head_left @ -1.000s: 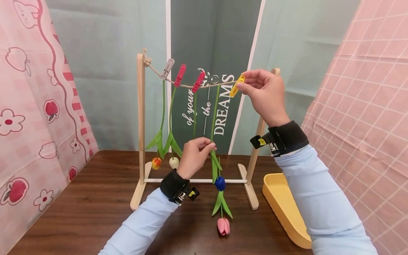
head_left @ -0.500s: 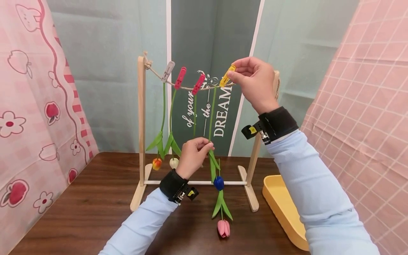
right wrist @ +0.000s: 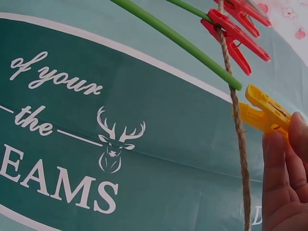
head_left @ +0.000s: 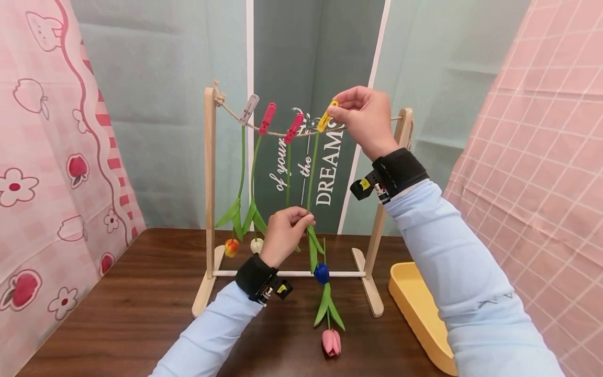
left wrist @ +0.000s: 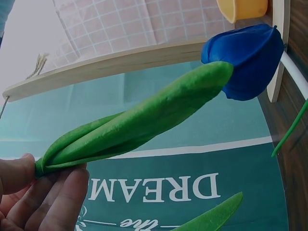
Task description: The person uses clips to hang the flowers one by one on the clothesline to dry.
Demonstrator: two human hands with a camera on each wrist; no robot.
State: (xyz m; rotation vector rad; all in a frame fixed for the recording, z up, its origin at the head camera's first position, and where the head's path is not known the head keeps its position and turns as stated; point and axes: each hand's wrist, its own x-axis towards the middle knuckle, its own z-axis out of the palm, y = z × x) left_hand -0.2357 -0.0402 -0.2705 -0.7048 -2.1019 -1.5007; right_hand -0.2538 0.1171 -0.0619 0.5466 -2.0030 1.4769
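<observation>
My left hand (head_left: 285, 234) pinches the green stem of an upside-down blue tulip (head_left: 322, 274) near its leaves. Seen from the left wrist, the blue bloom (left wrist: 248, 62) points away from the thumb and fingers. The stem's cut end (right wrist: 235, 84) lies against the rope (right wrist: 239, 137). My right hand (head_left: 369, 119) pinches a yellow clothespin (right wrist: 267, 111) whose jaws are spread beside the rope, just short of the stem end. To the left on the rope hang a grey clothespin (head_left: 248, 110) and two red clothespins (head_left: 267, 119), with stems below them.
A wooden frame (head_left: 210, 183) carries the sagging rope. An orange tulip (head_left: 231, 247) and a white tulip (head_left: 256, 245) hang at its left. Below the blue tulip, a pink tulip (head_left: 332, 342) lies on the brown table (head_left: 141, 303). A yellow tray (head_left: 414, 314) stands at right.
My right hand has moved left along the rope with the yellow clothespin, bringing it to the stem's top end. The left hand and blue tulip have shifted slightly left.
</observation>
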